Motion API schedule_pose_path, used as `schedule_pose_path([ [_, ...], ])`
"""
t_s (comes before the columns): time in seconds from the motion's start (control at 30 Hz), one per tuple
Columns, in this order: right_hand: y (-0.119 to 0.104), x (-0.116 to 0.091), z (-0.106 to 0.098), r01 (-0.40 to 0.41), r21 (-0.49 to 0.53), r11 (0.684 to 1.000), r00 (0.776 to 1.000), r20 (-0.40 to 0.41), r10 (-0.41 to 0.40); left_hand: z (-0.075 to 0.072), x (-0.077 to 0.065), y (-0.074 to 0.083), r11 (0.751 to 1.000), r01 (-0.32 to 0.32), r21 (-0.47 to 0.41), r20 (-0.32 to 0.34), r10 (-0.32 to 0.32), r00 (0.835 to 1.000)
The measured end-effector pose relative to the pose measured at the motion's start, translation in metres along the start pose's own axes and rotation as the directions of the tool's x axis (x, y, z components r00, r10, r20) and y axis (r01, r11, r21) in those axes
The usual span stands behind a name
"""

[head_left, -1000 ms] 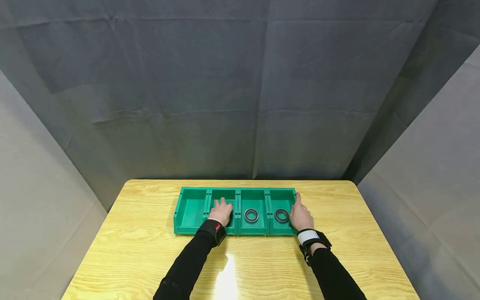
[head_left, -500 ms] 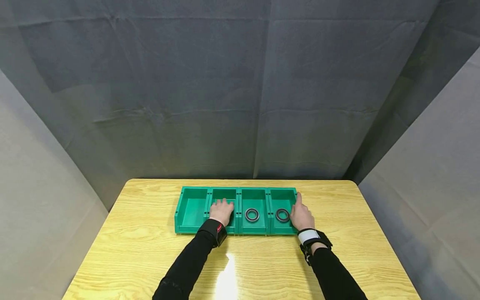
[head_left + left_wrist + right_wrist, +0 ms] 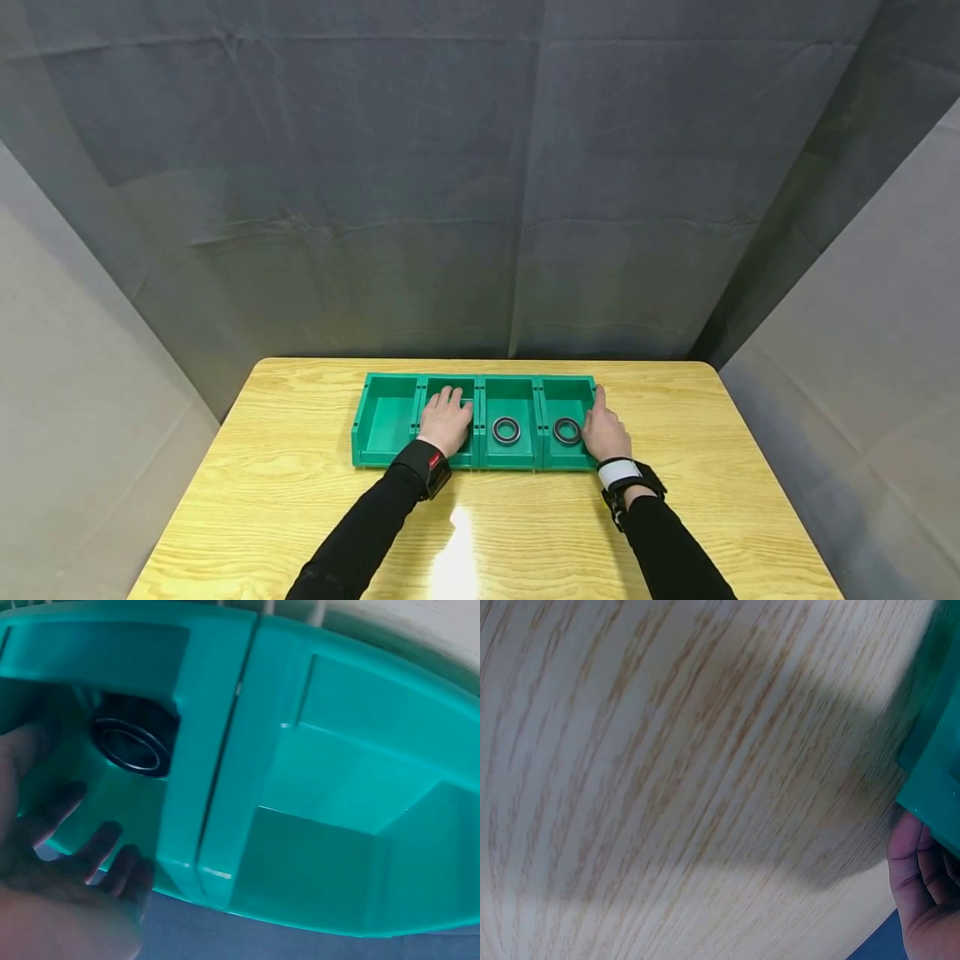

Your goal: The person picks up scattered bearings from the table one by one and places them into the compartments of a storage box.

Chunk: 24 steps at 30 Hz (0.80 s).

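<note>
Joined green storage bins (image 3: 386, 417) stand in a row on the wooden table. My left hand (image 3: 445, 423) hovers with spread fingers over the second bin from the left. Inside that bin, the left wrist view shows a dark ball bearing (image 3: 140, 714) near the front wall, apart from the fingers (image 3: 94, 847); from the head the hand hides it. Two more bearings lie flat, one ring (image 3: 506, 431) in the third bin and another (image 3: 567, 431) in the rightmost. My right hand (image 3: 607, 432) grips the rightmost bin's outer side wall, its index finger along the rim.
The leftmost bin (image 3: 307, 862) holds nothing. Bare wooden table (image 3: 675, 450) extends in front of the bins and to both sides. Grey cloth (image 3: 450, 208) hangs behind the table, and pale panels (image 3: 862, 333) flank it.
My left hand's fingers have straightened and spread, reaching slightly farther forward over the second bin. My right hand stays at the rightmost bin's side, and the two visible bearings keep their places.
</note>
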State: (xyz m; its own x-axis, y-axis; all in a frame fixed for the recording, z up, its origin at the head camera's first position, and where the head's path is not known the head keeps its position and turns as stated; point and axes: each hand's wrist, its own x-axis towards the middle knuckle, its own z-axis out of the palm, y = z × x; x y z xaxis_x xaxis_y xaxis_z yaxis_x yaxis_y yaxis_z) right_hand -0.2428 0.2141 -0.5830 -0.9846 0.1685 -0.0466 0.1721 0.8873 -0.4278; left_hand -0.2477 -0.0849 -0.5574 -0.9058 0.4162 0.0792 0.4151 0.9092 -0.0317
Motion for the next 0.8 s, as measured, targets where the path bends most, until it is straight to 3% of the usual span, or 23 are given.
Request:
schedule_pose_path([
  [0.1, 0.0, 0.0, 0.0, -0.001, -0.001, 1.0, 1.0, -0.002, 0.001, -0.003, -0.002, 0.0, 1.0, -0.001, 0.018, -0.008, 0.001, 1.0],
  [0.27, -0.001, -0.001, -0.001, -0.001, 0.001, 1.0, 1.0, 0.0, 0.001, -0.011, -0.005, -0.001, 0.999, 0.038, 0.004, 0.047, -0.038, 0.998],
  [0.43, -0.002, -0.002, -0.002, 0.001, 0.004, 1.0, 1.0, 0.004, -0.001, -0.021, -0.007, -0.006, 0.995, 0.077, -0.061, 0.085, -0.072, 0.994],
  [0.8, -0.003, -0.002, -0.004, 0.0, 0.004, 1.0, 1.0, 0.005, 0.0, -0.032, -0.014, -0.016, 0.976, 0.138, -0.17, 0.104, -0.122, 0.987],
])
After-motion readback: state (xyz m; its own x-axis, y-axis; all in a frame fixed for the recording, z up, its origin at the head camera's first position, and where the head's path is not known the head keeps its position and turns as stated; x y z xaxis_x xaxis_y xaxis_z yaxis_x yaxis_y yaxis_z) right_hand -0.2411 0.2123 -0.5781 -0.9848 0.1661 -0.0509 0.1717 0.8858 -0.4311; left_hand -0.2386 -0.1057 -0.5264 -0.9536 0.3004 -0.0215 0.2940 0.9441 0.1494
